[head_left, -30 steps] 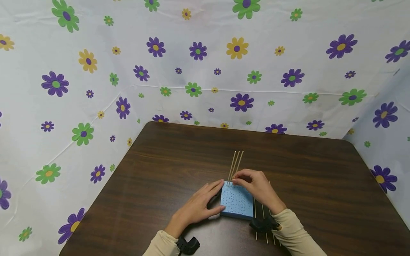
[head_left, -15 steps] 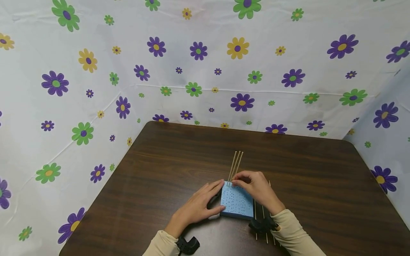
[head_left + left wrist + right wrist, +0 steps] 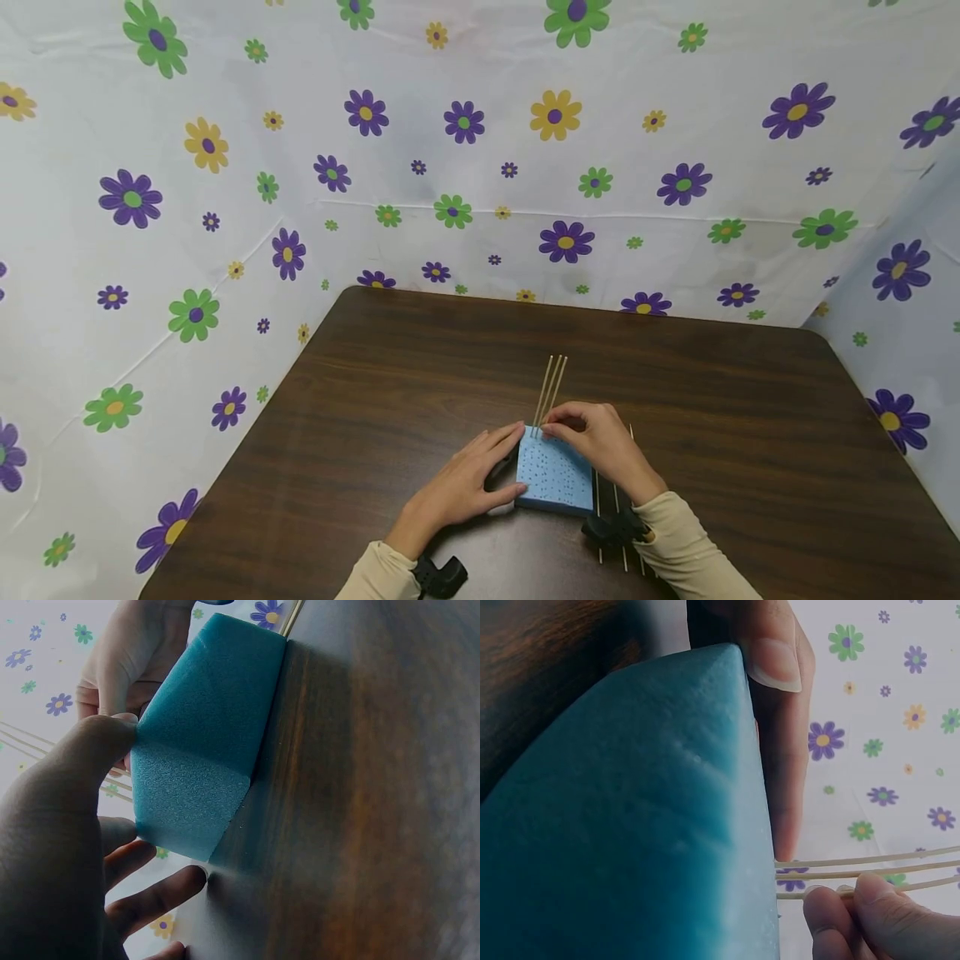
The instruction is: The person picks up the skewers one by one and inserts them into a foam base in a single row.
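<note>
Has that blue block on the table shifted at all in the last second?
No, the blue block shows no visible shift, judged against the table.

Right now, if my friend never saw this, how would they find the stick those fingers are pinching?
On the dark brown table, find the light blue block dotted with little holes. Three thin sticks stand up from its far edge. The one to find is the rightmost stick, the only one of the three pinched by the right hand.
</note>
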The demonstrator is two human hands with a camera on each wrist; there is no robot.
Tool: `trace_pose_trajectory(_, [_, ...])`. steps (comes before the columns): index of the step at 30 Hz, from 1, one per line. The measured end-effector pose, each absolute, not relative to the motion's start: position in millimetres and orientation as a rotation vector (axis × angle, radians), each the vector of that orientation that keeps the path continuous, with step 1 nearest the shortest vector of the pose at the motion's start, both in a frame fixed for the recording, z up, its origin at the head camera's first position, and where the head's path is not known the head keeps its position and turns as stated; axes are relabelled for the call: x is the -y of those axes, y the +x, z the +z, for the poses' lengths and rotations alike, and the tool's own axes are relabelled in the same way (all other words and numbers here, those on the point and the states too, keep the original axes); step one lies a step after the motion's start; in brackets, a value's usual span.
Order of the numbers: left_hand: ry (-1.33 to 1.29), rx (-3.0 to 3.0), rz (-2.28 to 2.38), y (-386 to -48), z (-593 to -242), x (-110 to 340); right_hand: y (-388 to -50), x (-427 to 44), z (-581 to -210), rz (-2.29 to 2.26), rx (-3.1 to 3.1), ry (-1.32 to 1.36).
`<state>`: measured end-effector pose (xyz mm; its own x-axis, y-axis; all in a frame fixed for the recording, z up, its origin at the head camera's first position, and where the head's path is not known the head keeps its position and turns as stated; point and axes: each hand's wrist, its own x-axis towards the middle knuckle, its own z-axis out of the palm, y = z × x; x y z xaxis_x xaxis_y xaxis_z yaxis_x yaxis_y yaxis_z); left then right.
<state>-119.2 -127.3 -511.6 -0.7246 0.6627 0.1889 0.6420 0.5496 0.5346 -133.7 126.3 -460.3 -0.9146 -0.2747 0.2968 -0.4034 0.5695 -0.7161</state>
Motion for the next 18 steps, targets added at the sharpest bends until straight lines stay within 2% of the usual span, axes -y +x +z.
trace_pose_trajectory(11, [1.160,-2.743,0.923,-118.6,-512.3,127.2,-133.4,-133.5,-455.4,1.229,2.747,0.601])
trace_pose_trajectory(18, [1.151,-2.723,0.933,-119.0,-509.4,127.0,-141.1,-171.5,-445.4,1.219,2.839,0.460])
